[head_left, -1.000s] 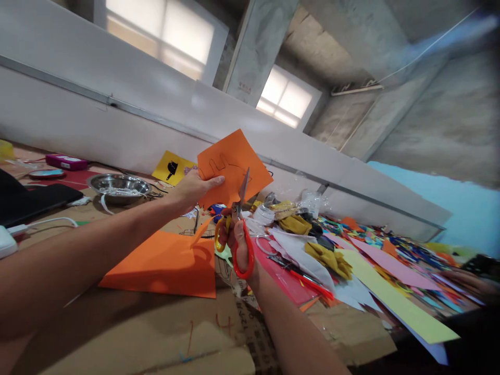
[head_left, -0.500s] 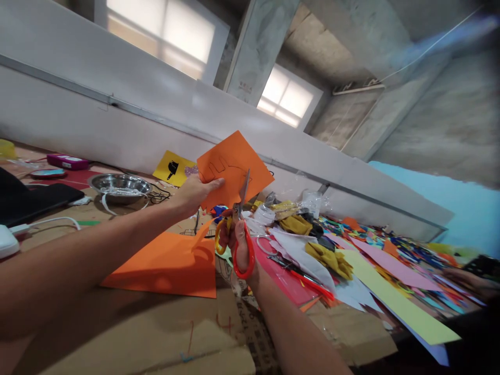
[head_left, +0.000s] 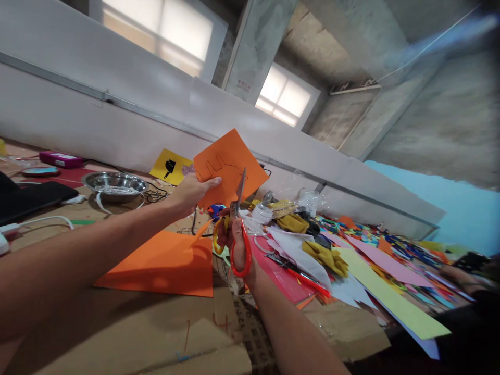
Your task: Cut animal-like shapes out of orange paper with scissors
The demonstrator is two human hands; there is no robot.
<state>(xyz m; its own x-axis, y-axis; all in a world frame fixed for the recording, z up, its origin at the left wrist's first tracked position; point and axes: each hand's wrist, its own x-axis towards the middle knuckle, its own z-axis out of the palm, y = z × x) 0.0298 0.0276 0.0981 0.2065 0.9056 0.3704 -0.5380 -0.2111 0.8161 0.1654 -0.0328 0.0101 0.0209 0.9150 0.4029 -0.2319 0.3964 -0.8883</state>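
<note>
Fingers of right hand (head_left: 234, 242) grip scissors (head_left: 236, 203); left hand (head_left: 192, 194) should keep orange sheet (head_left: 226, 177) taut.

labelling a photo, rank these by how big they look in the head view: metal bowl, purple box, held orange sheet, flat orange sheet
Largest to smallest:
flat orange sheet
held orange sheet
metal bowl
purple box
Real sizes are unsure, since distances from the camera differ.

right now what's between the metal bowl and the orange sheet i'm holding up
Head view: a yellow card, black cables and your left hand lie between the metal bowl and raised orange sheet.
</note>
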